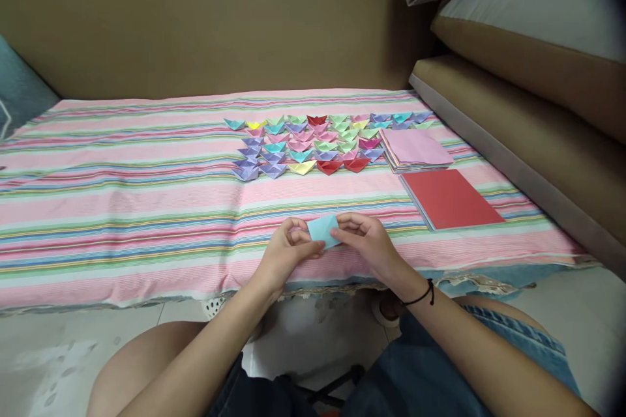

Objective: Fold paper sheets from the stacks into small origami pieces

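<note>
A small light-blue folded paper (323,230) is held between my two hands just above the front edge of the striped cloth (171,228). My left hand (289,244) pinches its lower left side between thumb and fingers. On the opposite side, my right hand (364,238) grips the paper, thumb on its face and fingers behind. Beyond the hands, several folded paper boats (302,168) in many colours sit in rows on the cloth.
To the right lie a stack of pink paper (418,146) and a stack topped with red paper (452,199). Brown cushions (518,143) line the right side, and a brown backrest (210,26) rises behind. A blue-grey cushion (22,88) is at the far left.
</note>
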A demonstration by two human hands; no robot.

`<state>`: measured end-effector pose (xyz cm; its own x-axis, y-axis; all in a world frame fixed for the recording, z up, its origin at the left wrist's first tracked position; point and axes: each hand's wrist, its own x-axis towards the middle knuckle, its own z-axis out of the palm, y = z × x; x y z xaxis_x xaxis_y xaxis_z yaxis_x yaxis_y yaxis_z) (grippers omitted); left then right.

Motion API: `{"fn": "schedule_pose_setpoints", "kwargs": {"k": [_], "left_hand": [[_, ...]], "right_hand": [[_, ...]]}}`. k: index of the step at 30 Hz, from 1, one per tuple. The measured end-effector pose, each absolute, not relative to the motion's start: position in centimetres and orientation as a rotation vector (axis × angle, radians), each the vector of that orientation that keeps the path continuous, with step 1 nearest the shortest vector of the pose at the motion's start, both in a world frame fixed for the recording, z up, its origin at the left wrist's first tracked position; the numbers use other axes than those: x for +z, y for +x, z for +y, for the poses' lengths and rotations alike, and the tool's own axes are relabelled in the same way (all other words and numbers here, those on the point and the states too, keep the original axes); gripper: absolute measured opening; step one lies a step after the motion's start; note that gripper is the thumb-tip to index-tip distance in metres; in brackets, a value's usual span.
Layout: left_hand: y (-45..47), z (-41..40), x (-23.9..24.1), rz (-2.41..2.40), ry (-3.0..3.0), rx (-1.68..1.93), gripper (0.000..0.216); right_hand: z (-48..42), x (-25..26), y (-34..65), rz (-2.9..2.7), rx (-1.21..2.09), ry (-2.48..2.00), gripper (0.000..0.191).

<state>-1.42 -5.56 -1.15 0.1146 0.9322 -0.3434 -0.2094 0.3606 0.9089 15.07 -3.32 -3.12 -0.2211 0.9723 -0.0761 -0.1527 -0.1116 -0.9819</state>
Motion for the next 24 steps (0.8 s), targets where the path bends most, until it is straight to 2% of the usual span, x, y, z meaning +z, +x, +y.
{"fn": "schedule_pose_setpoints", "kwargs": {"k": [5,10,18,21,24], "left_hand": [[-1.3,-5.8,-1.1,1.145,1.037,0.868,0.046],[-1.8,-5.1,-2.1,1.101,1.181,0.816,0.027],[-1.8,-4.7,-3.4,1.561,1.934,0.798,0.008],[-1.8,-4.7,-3.5,1.585,2.125,0.831,0.019],[-2.1,-4.7,-3.6,1.48,2.309,0.819,0.01]], "right_hand": [[-3.1,-3.3,15.2,-1.254,1.506,-1.064,0.027],[-3.2,-3.7,15.5,-1.38,1.378,-1.119,0.027],[-3.2,-4.4,15.5,-1.774,0.823,-1.221,0.008],[-3.0,-4.5,15.7,-1.94,0.573,-1.137,0.004],[-2.9,-4.5,16.2,-2.078,0.481,-1.013,0.008]]}}
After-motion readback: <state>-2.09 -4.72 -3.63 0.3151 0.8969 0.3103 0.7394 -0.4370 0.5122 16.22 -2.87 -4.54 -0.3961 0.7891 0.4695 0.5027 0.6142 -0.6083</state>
